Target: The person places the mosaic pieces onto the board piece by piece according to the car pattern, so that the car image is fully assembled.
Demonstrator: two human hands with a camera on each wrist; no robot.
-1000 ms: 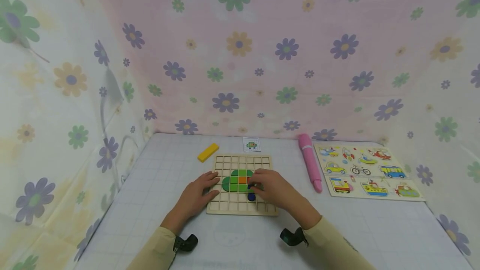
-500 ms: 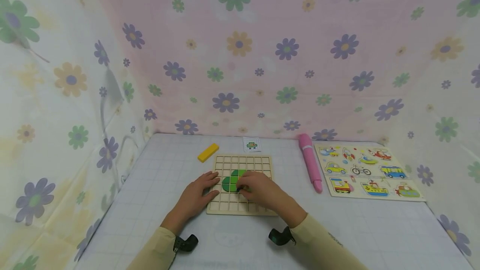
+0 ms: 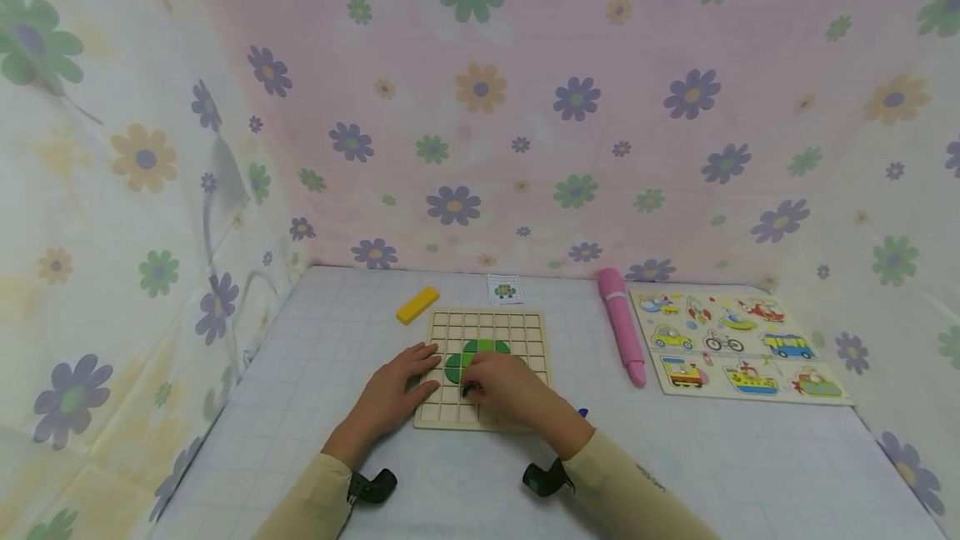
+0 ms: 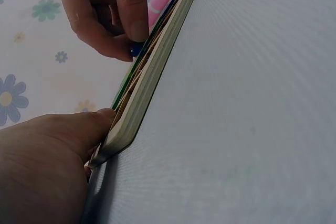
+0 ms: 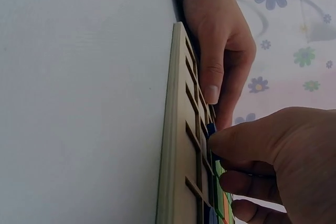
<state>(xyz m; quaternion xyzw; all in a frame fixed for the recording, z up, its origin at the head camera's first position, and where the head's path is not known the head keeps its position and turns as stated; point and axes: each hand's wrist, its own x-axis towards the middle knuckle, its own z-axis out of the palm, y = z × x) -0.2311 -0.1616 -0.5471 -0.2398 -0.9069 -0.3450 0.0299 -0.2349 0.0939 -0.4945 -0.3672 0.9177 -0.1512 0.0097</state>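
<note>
A wooden grid board (image 3: 438, 415) lies flat on the table, with green pieces (image 3: 453, 369) set in its squares. My left hand (image 3: 392, 394) rests at the board's left edge, its fingers extended onto the rim. Over the lower middle squares, my right hand (image 3: 504, 388) pinches a small dark blue piece (image 3: 467, 391) between thumb and fingers. The right wrist view shows this blue piece (image 5: 211, 128) at the thumb tip, close to the grid. Another blue piece (image 5: 210, 214) sits in the board there, beside green and orange ones. From the head, my right hand covers part of the pattern.
Behind the board lie a yellow bar-shaped block (image 3: 417, 305) and a small picture card (image 3: 505, 290). A pink roll (image 3: 622, 327) and a vehicle puzzle board (image 3: 712, 365) are on the right. A small blue object (image 3: 582, 412) shows beside my right wrist.
My right hand has moved left across the board and slightly toward me, with the blue piece in its pinch. The left hand has kept its place.
</note>
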